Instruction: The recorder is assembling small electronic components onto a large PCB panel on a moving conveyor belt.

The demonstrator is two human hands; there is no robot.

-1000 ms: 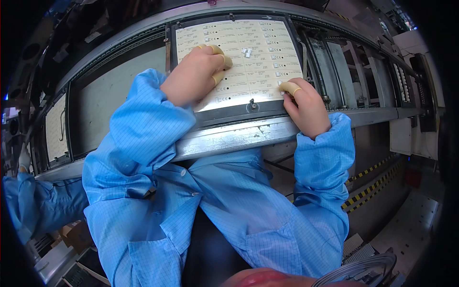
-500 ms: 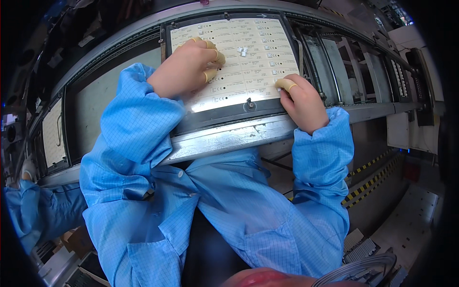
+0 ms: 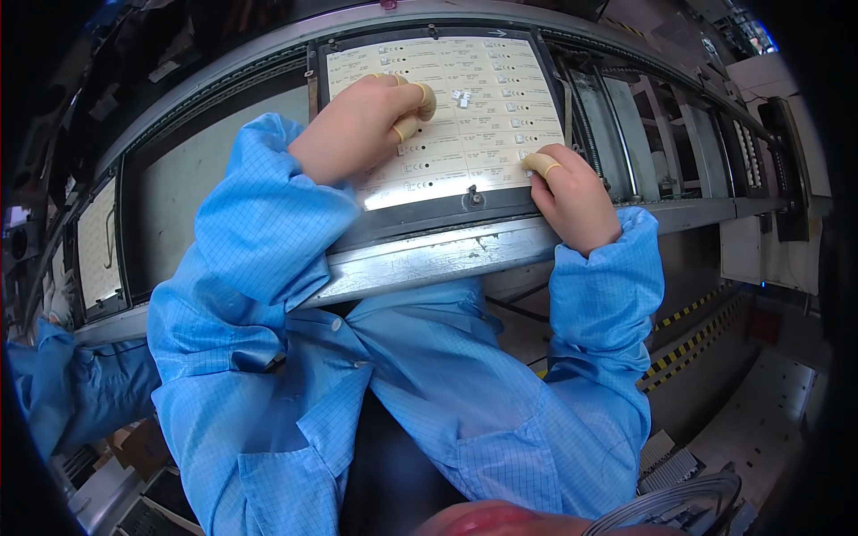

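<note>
A cream-white printed circuit panel (image 3: 447, 165) lies in a black tray (image 3: 420, 214), with repeated blocks of small print and dark dots. My left hand (image 3: 366, 121) reaches over its left half, fingers curled and tips pressed together; whatever they hold is hidden. Yellowish finger cots cover several of its fingertips. At the panel's lower right corner, my right hand (image 3: 576, 196) pinches a small white connector (image 3: 528, 171) against the surface between thumb and a cotted forefinger. A little pile of loose white connectors (image 3: 462, 98) rests near the upper middle. More white connectors (image 3: 516, 123) sit in a column on the right.
A metal rail (image 3: 420, 263) runs between my body and the tray. Conveyor rods and a spring (image 3: 587, 129) lie to the right. Further left are a grey plate (image 3: 206, 170) and another panel (image 3: 98, 246), with a co-worker's blue sleeve (image 3: 80, 384) below it.
My left hand has moved slightly right over the panel, its fingers more curled. My right hand stays pinched at the lower right corner. The tray appears slightly further right in the picture.
</note>
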